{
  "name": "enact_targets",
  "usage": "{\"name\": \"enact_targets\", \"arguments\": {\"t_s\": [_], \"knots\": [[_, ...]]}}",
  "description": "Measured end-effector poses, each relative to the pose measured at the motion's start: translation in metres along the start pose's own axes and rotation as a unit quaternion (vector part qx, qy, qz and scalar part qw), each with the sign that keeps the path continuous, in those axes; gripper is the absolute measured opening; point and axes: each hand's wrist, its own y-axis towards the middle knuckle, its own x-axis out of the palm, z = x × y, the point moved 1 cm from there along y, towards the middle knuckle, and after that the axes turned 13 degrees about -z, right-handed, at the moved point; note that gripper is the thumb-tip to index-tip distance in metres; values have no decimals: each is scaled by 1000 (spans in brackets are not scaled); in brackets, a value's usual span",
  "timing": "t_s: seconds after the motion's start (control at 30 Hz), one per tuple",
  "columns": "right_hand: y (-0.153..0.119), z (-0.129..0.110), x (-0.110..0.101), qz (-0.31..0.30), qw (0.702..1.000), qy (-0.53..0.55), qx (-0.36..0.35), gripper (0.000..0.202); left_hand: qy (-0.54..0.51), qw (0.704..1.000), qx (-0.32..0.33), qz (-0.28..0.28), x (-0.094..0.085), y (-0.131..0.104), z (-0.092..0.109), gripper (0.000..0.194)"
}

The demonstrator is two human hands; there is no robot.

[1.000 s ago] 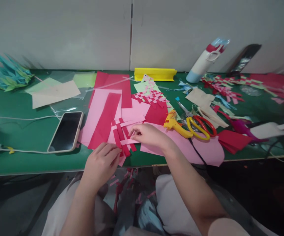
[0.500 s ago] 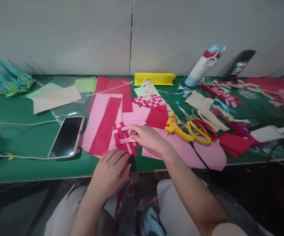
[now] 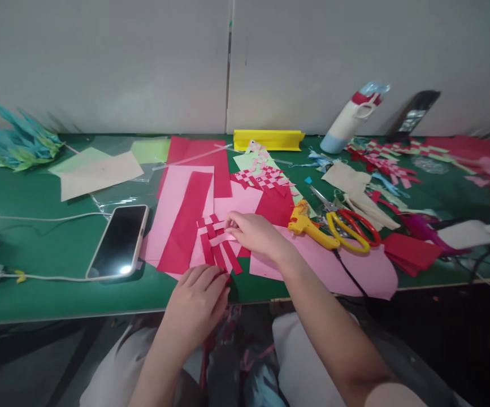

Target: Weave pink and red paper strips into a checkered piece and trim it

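Red and pink paper strips (image 3: 213, 239), partly woven over and under each other, lie near the front edge of the green table (image 3: 58, 299). My right hand (image 3: 245, 230) pinches the end of a pink strip at their right side. My left hand (image 3: 200, 291) rests at the table edge with its fingers curled over the lower ends of the red strips. Beneath and behind lie a pink sheet (image 3: 172, 209) and a long red piece (image 3: 189, 220). Finished-looking checkered paper pieces (image 3: 268, 176) lie behind my right hand.
A phone (image 3: 118, 242) with a white cable lies at left. To the right are a yellow glue gun (image 3: 310, 229), scissors (image 3: 348, 229), folded red paper (image 3: 412, 251) and a leaning bottle (image 3: 350, 121). A yellow folded strip (image 3: 268, 139) stands by the wall. Another person's hand shows at far right.
The view has shifted slightly, moving the whole scene a little down and right. Both hands keep nearly the same places at the strips, and the pink strip under my right hand is tilted slightly more.
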Motion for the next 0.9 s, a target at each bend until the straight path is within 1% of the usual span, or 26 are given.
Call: {"name": "enact_targets", "arguments": {"t_s": [0.2,0.43,0.53,0.6,0.7,0.77,0.83,0.9], "knots": [[2,0,-1,2,1000,5,3,13,3,1000,-13,16,-1,2,1,20],[2,10,2,3,999,39,-14,8,-27,994,-78,72,-11,15,-6,21],[2,11,3,5,999,39,-22,9,-68,987,-111,89,-16,17,-8,20],[2,10,2,3,999,34,-23,10,-101,982,-134,92,-17,17,-8,24],[0,7,-1,-6,999,28,-17,11,-113,977,-157,87,-15,18,-8,29],[0,6,-2,-7,1000,26,-16,12,-86,980,-159,88,-11,21,-9,24],[0,6,-3,-7,999,30,-15,12,-49,983,-149,92,-5,24,-11,19],[1,5,-2,-11,999,45,-16,12,-19,987,-129,91,1,26,-13,20]]}}
